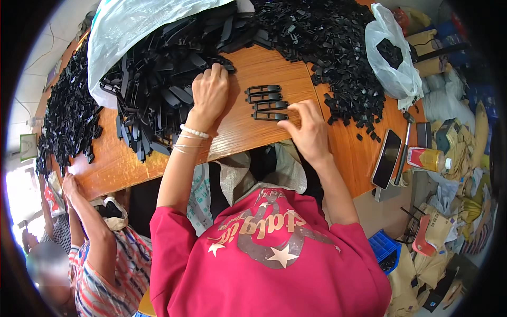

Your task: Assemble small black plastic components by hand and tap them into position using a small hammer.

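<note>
My left hand point(210, 95), wearing a white bead bracelet, reaches to the right edge of a heap of long black plastic parts point(158, 79). Its fingers are curled down at a black plastic part point(227, 64) that sticks out beside them; the fingertips are hidden. To the right, several narrow black plastic frames point(266, 95) lie in a stacked row on the wooden table point(248, 66). My right hand point(310, 134) is at the right end of the nearest frames, thumb and index finger apart around their ends. Whether it touches them I cannot tell.
A white plastic sack point(132, 26) lies over the heap. Small black pieces point(338, 58) spread at the far right, near a white bag point(380, 31). A phone point(388, 158), a hammer point(405, 142) and a bottle point(426, 158) are at right. A co-worker point(108, 253) sits at left.
</note>
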`<state>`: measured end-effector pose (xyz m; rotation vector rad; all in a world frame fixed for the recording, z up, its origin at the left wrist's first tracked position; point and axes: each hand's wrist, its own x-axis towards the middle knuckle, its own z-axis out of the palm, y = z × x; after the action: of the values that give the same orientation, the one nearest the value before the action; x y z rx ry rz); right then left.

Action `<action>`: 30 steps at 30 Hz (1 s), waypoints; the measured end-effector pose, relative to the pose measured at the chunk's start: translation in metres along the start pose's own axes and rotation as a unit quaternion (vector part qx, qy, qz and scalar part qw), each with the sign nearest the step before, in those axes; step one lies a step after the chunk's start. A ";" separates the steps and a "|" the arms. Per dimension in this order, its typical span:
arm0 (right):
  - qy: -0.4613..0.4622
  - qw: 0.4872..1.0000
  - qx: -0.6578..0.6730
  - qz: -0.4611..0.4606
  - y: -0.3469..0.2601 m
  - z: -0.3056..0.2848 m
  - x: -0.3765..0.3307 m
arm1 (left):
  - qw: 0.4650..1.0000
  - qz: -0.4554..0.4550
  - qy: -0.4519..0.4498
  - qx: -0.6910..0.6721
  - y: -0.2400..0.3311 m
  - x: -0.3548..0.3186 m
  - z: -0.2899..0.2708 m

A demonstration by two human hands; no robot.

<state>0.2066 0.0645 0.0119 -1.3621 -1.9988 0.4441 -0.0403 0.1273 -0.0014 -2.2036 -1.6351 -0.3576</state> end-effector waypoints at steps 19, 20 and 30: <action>-0.021 0.967 -0.229 -0.108 0.093 -0.031 0.093 | 0.209 -0.458 0.027 -0.864 0.060 -0.070 -0.064; 0.012 0.972 -0.204 -0.115 0.094 -0.029 0.093 | 0.200 -0.457 0.017 -0.866 0.062 -0.072 -0.065; 0.055 0.884 0.430 0.175 0.015 -0.014 0.047 | 0.020 -0.323 -0.057 -0.944 0.087 -0.081 -0.083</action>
<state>0.2153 0.1116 0.0285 -1.0992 -1.1772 1.2164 0.0204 -0.0011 0.0269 0.0243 0.3324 1.2108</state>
